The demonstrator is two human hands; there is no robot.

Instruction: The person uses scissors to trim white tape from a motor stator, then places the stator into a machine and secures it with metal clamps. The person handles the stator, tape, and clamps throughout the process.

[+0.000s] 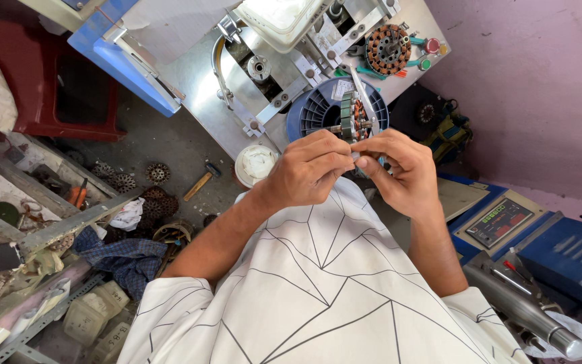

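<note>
My left hand [308, 168] and my right hand [399, 168] meet in front of my chest, fingertips pinched together on a small pale piece between them that I cannot make out. Just beyond the fingers a round motor stator [351, 116] with copper windings sits on a spindle of the grey metal winding machine [197, 87], in front of a blue ribbed disc [314, 111]. A second wound stator [386, 48] lies on the machine top further back. My white shirt with thin black lines fills the lower view.
A blue control box with a display panel [506, 222] stands at the right, a metal cylinder [527, 310] below it. On the floor at left lie several stators [157, 173], a hammer [202, 182], a white tub [256, 164], a blue cloth [126, 259] and metal angle bars [69, 226].
</note>
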